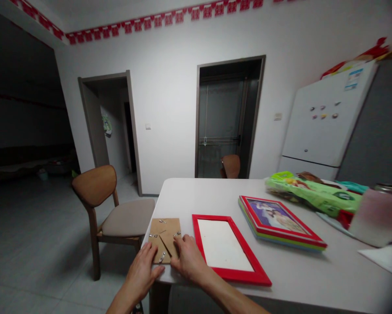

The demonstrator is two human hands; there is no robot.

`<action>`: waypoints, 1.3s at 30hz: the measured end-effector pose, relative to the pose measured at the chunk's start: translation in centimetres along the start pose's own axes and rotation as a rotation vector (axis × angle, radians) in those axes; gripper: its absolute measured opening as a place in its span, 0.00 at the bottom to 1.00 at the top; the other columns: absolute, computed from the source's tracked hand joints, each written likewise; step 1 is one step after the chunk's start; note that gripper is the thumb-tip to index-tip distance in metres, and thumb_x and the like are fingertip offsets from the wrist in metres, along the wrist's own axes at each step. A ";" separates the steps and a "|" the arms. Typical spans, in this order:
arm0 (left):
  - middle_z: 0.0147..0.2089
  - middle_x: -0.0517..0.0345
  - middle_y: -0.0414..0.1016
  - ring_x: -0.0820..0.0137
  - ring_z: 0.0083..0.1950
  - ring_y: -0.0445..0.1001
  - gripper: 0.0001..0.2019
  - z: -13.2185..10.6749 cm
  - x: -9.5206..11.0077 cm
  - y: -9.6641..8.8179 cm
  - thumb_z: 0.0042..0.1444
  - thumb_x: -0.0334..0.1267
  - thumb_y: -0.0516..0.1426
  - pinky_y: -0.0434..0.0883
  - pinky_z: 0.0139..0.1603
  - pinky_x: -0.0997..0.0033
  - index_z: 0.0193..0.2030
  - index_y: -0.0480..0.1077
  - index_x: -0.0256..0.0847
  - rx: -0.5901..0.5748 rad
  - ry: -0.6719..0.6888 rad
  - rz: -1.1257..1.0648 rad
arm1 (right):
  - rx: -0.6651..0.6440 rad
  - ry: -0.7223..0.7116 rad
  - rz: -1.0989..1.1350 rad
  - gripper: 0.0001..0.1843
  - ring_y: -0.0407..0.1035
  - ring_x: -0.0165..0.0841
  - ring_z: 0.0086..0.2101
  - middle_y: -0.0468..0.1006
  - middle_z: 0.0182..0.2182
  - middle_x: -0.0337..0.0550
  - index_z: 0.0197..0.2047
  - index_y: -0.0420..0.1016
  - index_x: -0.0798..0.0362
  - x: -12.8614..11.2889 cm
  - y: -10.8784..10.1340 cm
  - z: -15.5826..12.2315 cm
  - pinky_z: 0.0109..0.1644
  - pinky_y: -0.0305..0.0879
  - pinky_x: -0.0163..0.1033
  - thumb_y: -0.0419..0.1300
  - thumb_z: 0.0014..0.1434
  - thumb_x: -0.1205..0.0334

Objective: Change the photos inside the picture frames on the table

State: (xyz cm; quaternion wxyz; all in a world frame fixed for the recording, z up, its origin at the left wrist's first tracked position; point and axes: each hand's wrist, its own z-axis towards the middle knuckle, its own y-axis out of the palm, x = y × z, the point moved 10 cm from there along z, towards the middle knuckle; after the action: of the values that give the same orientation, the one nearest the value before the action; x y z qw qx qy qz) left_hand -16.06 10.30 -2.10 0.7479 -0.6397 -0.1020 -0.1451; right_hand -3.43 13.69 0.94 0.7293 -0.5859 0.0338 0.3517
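Observation:
A brown cardboard frame backing (165, 231) with small metal clips and a fold-out stand lies near the table's front left corner. My left hand (142, 270) rests on its near left edge, fingers curled over the table edge. My right hand (189, 259) lies on the backing's right side, fingers pressed flat on it. An empty red picture frame (228, 272) lies just right of my right hand. Farther right sits a stack of frames (281, 224), the top one red with a picture in it.
The white table (307, 279) also carries green snack bags (316, 194), a pinkish container (375, 216) and a sheet of paper (387, 259) at the right. A wooden chair (112, 209) stands left of the table. A white fridge (326, 126) stands at the right; two doorways are behind.

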 end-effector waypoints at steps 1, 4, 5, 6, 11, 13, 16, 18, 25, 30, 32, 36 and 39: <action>0.58 0.44 0.54 0.62 0.59 0.51 0.27 0.0 0.0 -0.1 0.47 0.43 0.52 0.52 0.58 0.63 0.53 0.58 0.31 0.017 0.012 0.002 | 0.014 0.008 0.051 0.26 0.62 0.35 0.38 0.66 0.38 0.49 0.47 0.64 0.58 0.0 -0.4 0.1 0.43 0.57 0.37 0.55 0.41 0.63; 0.58 0.42 0.54 0.61 0.59 0.52 0.27 0.1 0.5 -0.8 0.47 0.41 0.53 0.55 0.57 0.61 0.53 0.58 0.31 0.107 0.065 0.029 | 0.047 -0.013 0.167 0.29 0.62 0.32 0.38 0.64 0.39 0.48 0.50 0.61 0.58 -0.7 -2.3 0.2 0.44 0.59 0.35 0.54 0.41 0.65; 0.58 0.41 0.54 0.61 0.59 0.52 0.26 0.3 0.9 -1.2 0.47 0.41 0.54 0.56 0.56 0.61 0.52 0.58 0.31 0.150 0.093 0.048 | 0.060 -0.033 0.188 0.29 0.63 0.32 0.37 0.64 0.38 0.48 0.50 0.62 0.58 -0.9 -3.2 0.1 0.44 0.59 0.34 0.54 0.40 0.66; 0.58 0.40 0.54 0.60 0.59 0.52 0.25 0.4 1.7 -1.7 0.47 0.40 0.54 0.56 0.56 0.60 0.52 0.58 0.31 0.200 0.131 0.069 | 0.078 -0.053 0.202 0.29 0.63 0.31 0.37 0.65 0.38 0.47 0.49 0.63 0.56 -1.1 -4.4 0.0 0.44 0.60 0.34 0.54 0.40 0.67; 0.56 0.39 0.58 0.59 0.58 0.54 0.26 1.1 8.3 -2.9 0.46 0.40 0.57 0.60 0.54 0.60 0.52 0.58 0.31 0.359 0.308 0.111 | 0.176 -0.066 0.173 0.23 0.64 0.32 0.38 0.68 0.37 0.46 0.44 0.67 0.56 1.6 -10.7 -1.6 0.45 0.60 0.37 0.53 0.42 0.66; 0.55 0.39 0.59 0.58 0.57 0.56 0.27 1.7 11.2 -1.8 0.44 0.40 0.59 0.61 0.53 0.59 0.51 0.59 0.32 0.311 0.307 0.098 | 0.166 -0.026 0.132 0.21 0.64 0.33 0.38 0.70 0.37 0.46 0.43 0.68 0.56 4.0 -12.2 -2.5 0.45 0.60 0.37 0.52 0.42 0.65; 0.55 0.40 0.59 0.57 0.56 0.56 0.29 2.3 14.7 0.7 0.43 0.41 0.60 0.60 0.54 0.61 0.51 0.59 0.33 0.185 0.300 0.030 | 0.123 0.061 0.059 0.20 0.66 0.34 0.38 0.71 0.36 0.46 0.41 0.70 0.57 7.9 -13.0 -4.1 0.45 0.60 0.39 0.52 0.42 0.62; 0.55 0.42 0.59 0.58 0.57 0.56 0.28 2.6 16.2 2.2 0.43 0.42 0.59 0.58 0.55 0.63 0.51 0.59 0.34 0.107 0.304 -0.034 | 0.110 0.119 0.022 0.20 0.66 0.35 0.37 0.72 0.36 0.47 0.39 0.71 0.56 10.1 -13.1 -5.0 0.44 0.60 0.39 0.52 0.42 0.61; 0.52 0.47 0.63 0.61 0.53 0.60 0.18 3.5 16.9 4.2 0.48 0.42 0.55 0.58 0.54 0.64 0.45 0.63 0.36 -0.008 0.288 -0.106 | 0.129 0.179 -0.038 0.20 0.66 0.35 0.38 0.73 0.36 0.47 0.39 0.72 0.56 13.3 -12.3 -5.7 0.46 0.59 0.37 0.50 0.43 0.61; 0.52 0.51 0.63 0.64 0.54 0.59 0.12 3.3 16.9 4.3 0.52 0.35 0.49 0.55 0.55 0.63 0.43 0.64 0.38 -0.029 0.297 -0.092 | 0.101 0.190 -0.070 0.20 0.67 0.34 0.36 0.72 0.35 0.46 0.39 0.72 0.56 14.0 -11.6 -6.0 0.44 0.60 0.36 0.49 0.43 0.60; 0.53 0.51 0.62 0.63 0.55 0.57 0.12 3.2 16.8 4.5 0.52 0.34 0.48 0.53 0.55 0.59 0.43 0.64 0.39 -0.047 0.298 -0.087 | 0.100 0.182 -0.088 0.21 0.66 0.34 0.37 0.72 0.36 0.47 0.39 0.72 0.56 14.0 -11.6 -6.2 0.44 0.60 0.36 0.50 0.43 0.59; 0.52 0.53 0.63 0.64 0.57 0.55 0.12 3.0 16.6 4.6 0.53 0.34 0.46 0.52 0.54 0.54 0.44 0.63 0.41 -0.071 0.297 -0.081 | 0.093 0.176 -0.113 0.21 0.66 0.34 0.37 0.70 0.38 0.48 0.40 0.73 0.57 14.0 -11.5 -6.3 0.45 0.59 0.36 0.50 0.43 0.59; 0.51 0.54 0.64 0.64 0.57 0.54 0.11 2.8 16.5 4.5 0.54 0.34 0.45 0.51 0.55 0.53 0.42 0.64 0.42 -0.078 0.299 -0.077 | 0.089 0.160 -0.130 0.20 0.65 0.34 0.37 0.70 0.36 0.48 0.39 0.73 0.57 13.7 -10.9 -6.2 0.45 0.59 0.36 0.49 0.45 0.59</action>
State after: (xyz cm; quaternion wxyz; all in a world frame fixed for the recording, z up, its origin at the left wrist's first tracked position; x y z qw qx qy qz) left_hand 1.12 12.30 -0.26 0.7231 -0.6352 -0.0085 -0.2713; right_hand 15.11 13.97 1.71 0.7709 -0.5800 0.0693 0.2539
